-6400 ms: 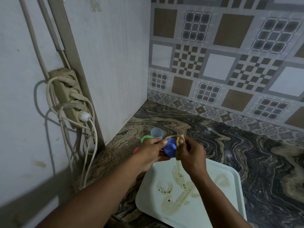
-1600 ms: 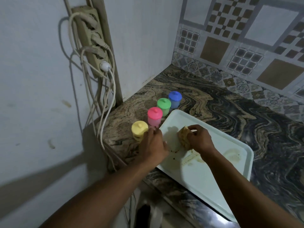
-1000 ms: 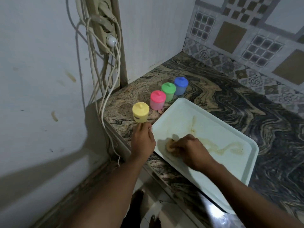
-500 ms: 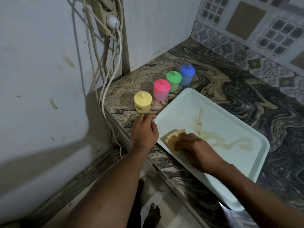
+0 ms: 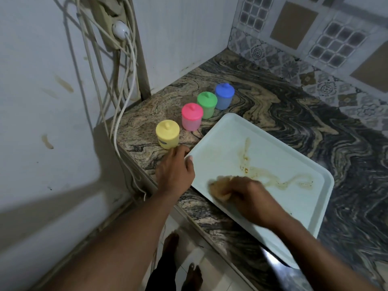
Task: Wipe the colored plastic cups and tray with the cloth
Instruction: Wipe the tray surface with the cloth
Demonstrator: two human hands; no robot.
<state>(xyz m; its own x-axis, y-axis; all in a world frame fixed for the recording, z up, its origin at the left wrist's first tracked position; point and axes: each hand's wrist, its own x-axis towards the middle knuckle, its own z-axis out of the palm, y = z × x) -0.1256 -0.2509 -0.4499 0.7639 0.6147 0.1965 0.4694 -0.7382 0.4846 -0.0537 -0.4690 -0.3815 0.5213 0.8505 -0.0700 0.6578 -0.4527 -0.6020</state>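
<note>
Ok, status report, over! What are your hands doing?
Left hand holds tray corner. Right hand presses cloth on tray. Brown smear not yet wiped. Cups stand beside tray, nothing blocking.

It was a home kitchen corner: a marbled stone table (image 5: 294, 114) met patterned wall tiles (image 5: 327, 40), a loaded power strip (image 5: 106, 24) hung beside it, and bare feet (image 5: 171, 245) stood on a tiled floor (image 5: 212, 276).

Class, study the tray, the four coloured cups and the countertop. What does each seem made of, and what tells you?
Tray: probably plastic, pale and smooth, with a moulded rounded rim. Yellow cup, pink cup, green cup and blue cup: plastic, by their bright matte lids; pink and blue bodies look slightly translucent. Countertop: polished stone or a stone-look surface, with swirling veins; I cannot tell which.
</note>
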